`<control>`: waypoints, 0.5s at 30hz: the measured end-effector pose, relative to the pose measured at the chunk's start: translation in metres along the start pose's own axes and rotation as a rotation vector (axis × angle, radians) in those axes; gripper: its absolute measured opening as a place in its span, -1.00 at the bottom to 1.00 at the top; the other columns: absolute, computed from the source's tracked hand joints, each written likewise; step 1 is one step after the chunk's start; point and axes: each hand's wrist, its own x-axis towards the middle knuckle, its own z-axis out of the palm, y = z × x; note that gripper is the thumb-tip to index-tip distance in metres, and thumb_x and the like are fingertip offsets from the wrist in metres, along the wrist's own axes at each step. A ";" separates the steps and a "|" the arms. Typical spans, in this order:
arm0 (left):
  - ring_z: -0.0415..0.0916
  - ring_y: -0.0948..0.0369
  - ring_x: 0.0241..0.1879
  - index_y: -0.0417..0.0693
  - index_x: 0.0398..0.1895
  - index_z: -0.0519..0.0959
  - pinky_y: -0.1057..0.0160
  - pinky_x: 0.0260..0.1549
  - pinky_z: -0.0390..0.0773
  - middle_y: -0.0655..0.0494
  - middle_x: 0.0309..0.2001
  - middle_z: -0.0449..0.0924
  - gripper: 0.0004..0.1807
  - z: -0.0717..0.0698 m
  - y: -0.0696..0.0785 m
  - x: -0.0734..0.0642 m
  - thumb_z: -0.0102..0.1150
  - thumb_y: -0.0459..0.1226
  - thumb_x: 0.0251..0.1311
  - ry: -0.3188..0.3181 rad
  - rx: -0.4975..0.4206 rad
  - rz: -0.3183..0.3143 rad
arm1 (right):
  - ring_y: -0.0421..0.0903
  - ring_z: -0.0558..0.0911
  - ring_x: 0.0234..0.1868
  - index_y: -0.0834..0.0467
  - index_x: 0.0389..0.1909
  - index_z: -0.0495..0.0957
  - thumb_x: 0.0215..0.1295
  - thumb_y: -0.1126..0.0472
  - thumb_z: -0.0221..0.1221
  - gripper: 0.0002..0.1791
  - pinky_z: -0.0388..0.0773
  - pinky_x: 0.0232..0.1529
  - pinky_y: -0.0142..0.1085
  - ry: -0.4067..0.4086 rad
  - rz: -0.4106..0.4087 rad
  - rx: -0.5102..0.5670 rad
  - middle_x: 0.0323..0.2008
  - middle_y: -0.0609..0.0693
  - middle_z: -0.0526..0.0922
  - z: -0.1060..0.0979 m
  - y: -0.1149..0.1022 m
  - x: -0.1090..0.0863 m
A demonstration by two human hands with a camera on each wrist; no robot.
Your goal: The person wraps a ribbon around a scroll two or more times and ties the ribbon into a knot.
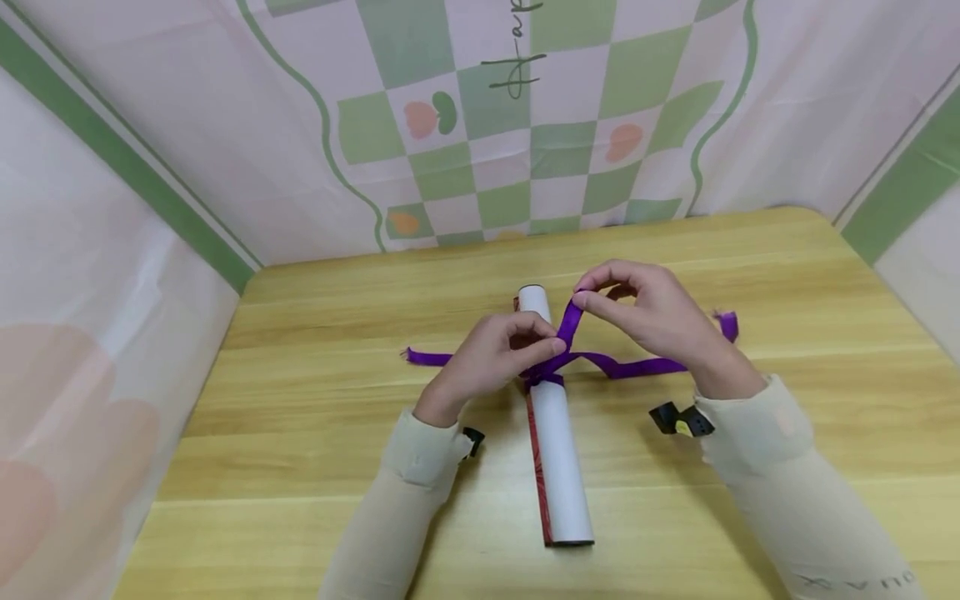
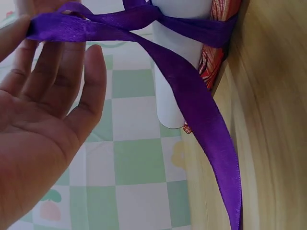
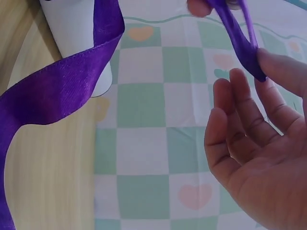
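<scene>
A white rolled scroll (image 1: 562,467) with a red patterned edge lies lengthwise on the table. Purple ribbon (image 1: 637,367) wraps round its middle, one tail running left and the other right. Above the wrap, my left hand (image 1: 495,350) pinches the ribbon between thumb and forefinger. My right hand (image 1: 648,312) pinches the top of a raised ribbon loop (image 1: 571,323), up and to the right of the left hand. In the right wrist view the loop (image 3: 242,45) is folded double at the fingertips. The left wrist view shows a tail (image 2: 192,96) hanging past the scroll.
The wooden table (image 1: 300,433) reaches back to a green-and-white checked curtain (image 1: 502,150). The right tail's frayed end (image 1: 727,325) stands up beyond the right wrist. Black wrist gear (image 1: 681,419) shows at the right cuff, with another black piece (image 1: 472,442) at the left cuff.
</scene>
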 end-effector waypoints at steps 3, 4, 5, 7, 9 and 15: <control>0.52 0.37 -0.31 -0.22 -0.17 0.75 0.45 -0.26 0.56 -0.10 -0.21 0.75 -0.83 0.001 -0.001 -0.001 0.29 -0.26 0.46 -0.027 0.005 -0.017 | -0.24 0.66 -0.13 0.10 -0.13 0.72 0.50 0.10 0.31 -0.85 0.54 -0.03 -0.47 0.004 0.013 0.010 -0.17 -0.05 0.77 0.002 -0.004 -0.001; 0.53 0.38 -0.31 -0.22 -0.18 0.76 0.45 -0.26 0.57 -0.09 -0.21 0.76 -0.84 0.001 -0.001 -0.001 0.31 -0.27 0.44 -0.037 0.007 -0.025 | -0.23 0.67 -0.15 0.11 -0.14 0.72 0.49 0.11 0.32 -0.86 0.56 -0.04 -0.46 0.004 0.014 0.015 -0.19 -0.05 0.77 0.002 -0.005 -0.001; 0.54 0.38 -0.31 -0.21 -0.18 0.76 0.45 -0.26 0.58 -0.08 -0.21 0.77 -0.84 0.001 -0.002 -0.001 0.32 -0.27 0.43 -0.047 0.013 -0.033 | -0.22 0.67 -0.17 0.11 -0.15 0.72 0.48 0.12 0.32 -0.87 0.57 -0.06 -0.45 0.002 0.016 0.022 -0.21 -0.05 0.77 0.003 -0.007 -0.002; 0.55 0.38 -0.32 -0.19 -0.20 0.77 0.45 -0.28 0.59 -0.06 -0.23 0.78 -0.85 0.001 -0.003 -0.001 0.35 -0.26 0.41 -0.067 0.025 -0.044 | -0.21 0.68 -0.20 0.12 -0.15 0.70 0.47 0.15 0.33 -0.88 0.58 -0.07 -0.45 -0.001 0.015 0.035 -0.24 -0.05 0.77 0.004 -0.009 -0.003; 0.53 0.37 -0.35 -0.19 -0.22 0.77 0.45 -0.30 0.57 -0.03 -0.27 0.77 -0.86 0.002 -0.005 0.000 0.37 -0.26 0.39 -0.080 0.043 -0.041 | -0.21 0.69 -0.20 0.14 -0.14 0.69 0.47 0.16 0.33 -0.88 0.59 -0.08 -0.45 -0.001 0.018 0.051 -0.24 -0.03 0.77 0.005 -0.011 -0.003; 0.48 0.36 -0.39 -0.17 -0.26 0.78 0.48 -0.36 0.52 0.03 -0.33 0.74 -0.87 0.002 -0.007 0.001 0.40 -0.26 0.36 -0.121 0.108 -0.035 | -0.25 0.73 -0.20 0.21 -0.10 0.66 0.48 0.22 0.30 -0.87 0.65 -0.12 -0.46 0.022 0.025 0.138 -0.20 -0.03 0.77 0.010 -0.015 -0.004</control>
